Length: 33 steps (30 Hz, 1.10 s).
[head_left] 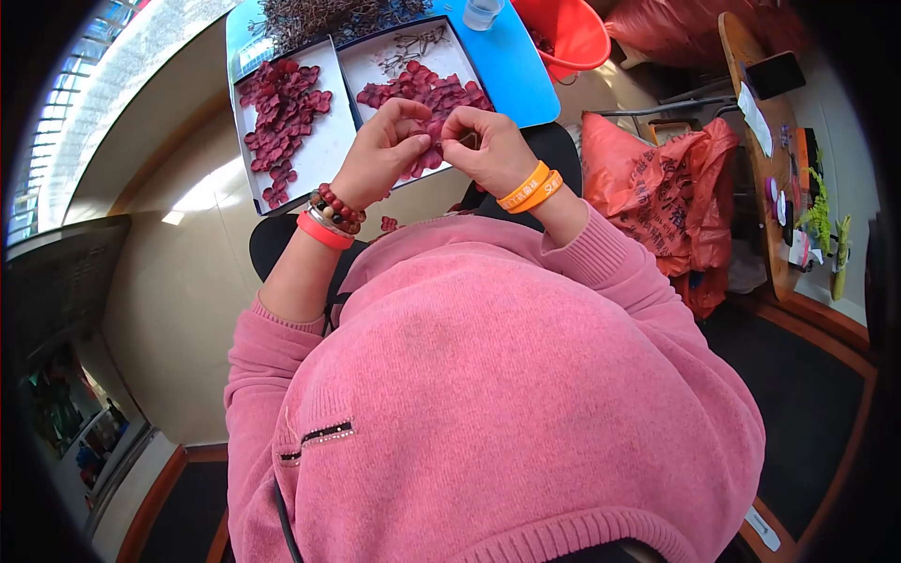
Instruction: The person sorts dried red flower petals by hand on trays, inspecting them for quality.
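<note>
My left hand (383, 150) is closed in a pinch on a dark red flower petal (435, 131), just above the petals in the right-hand tray. Close beside it, my right hand (496, 152) has thumb and forefinger pressed together at the same spot; what they grip is mostly hidden by the fingers. Under and beyond the hands, a white-lined tray (361, 66) holds a heap of dark red petals (457, 92) and some thin brown stems (413, 47). To its left, another white-lined tray (324, 127) carries more dark red petals (282, 113).
Both trays rest on a blue table (526, 80). Dark brown stems (328, 19) are piled at its back, near a clear cup of liquid (481, 13). A red bucket (572, 38) stands right of it. Red plastic bags (657, 188) sit on my right, before a wooden-edged surface (770, 122).
</note>
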Each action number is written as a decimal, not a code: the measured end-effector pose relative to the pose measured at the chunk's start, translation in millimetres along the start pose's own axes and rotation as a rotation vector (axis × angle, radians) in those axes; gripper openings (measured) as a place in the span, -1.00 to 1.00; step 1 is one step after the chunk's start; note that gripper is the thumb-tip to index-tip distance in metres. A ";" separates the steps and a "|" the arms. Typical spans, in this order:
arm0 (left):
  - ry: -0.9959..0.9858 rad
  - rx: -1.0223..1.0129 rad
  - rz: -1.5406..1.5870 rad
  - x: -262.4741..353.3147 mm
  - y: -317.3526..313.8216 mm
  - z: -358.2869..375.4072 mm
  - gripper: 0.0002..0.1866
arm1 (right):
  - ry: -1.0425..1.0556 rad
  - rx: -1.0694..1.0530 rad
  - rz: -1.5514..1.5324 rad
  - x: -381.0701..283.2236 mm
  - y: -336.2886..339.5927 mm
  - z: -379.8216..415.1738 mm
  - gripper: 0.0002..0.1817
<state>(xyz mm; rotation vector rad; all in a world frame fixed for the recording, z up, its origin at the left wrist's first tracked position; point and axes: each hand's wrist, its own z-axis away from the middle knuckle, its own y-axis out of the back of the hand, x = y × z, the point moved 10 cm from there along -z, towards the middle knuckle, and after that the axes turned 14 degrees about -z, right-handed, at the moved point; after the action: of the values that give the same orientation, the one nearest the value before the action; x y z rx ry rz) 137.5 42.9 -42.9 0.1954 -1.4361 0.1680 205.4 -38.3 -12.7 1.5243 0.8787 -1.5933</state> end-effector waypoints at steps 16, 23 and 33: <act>0.190 0.194 0.252 -32.2 3.9 10.4 -0.90 | -0.071 0.119 -0.101 2.8 12.5 4.6 -0.93; 0.116 0.190 0.141 -19.9 5.3 10.2 -0.89 | -0.081 -0.014 -0.206 -4.1 -3.6 6.3 -0.95; 0.064 0.205 0.144 -6.6 3.3 11.7 -0.91 | 0.089 0.148 0.037 -13.0 8.6 6.2 -0.94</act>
<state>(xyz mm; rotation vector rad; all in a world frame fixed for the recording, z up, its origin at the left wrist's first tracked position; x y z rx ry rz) 124.6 43.4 -47.8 0.2519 -1.3684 0.4366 210.1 -47.2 0.8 1.7162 0.7904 -1.6047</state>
